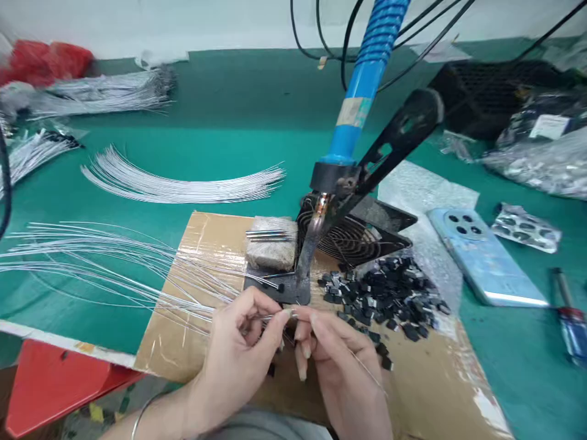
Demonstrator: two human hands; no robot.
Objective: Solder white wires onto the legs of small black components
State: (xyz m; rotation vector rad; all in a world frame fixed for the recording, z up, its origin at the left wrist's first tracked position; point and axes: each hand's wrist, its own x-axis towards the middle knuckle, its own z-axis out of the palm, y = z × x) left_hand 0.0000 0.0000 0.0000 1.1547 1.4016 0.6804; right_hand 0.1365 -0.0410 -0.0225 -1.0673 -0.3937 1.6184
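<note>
My left hand [247,348] is closed, thumb and forefinger pinching the end of a white wire. Beneath and beside it run loose white wires [183,293], their far ends fanned out to the left. Fingertips of my right hand [343,354] meet those of the left in a pinch. A thin silvery wire [367,370] trails from the right hand's palm; the small part between the fingertips is mostly hidden. Just above both hands hangs the bent tip of a blue-handled soldering iron [353,116], pointing down. Small black connectors [389,293] lie piled right of the hands.
Cardboard [440,373] covers the green table under the hands. A worn block [271,244] and a black fan [353,235] stand behind them. Another white wire bundle [183,189] lies farther back. At right are a blue phone [486,256], a blister pack [526,228] and a screwdriver [571,321].
</note>
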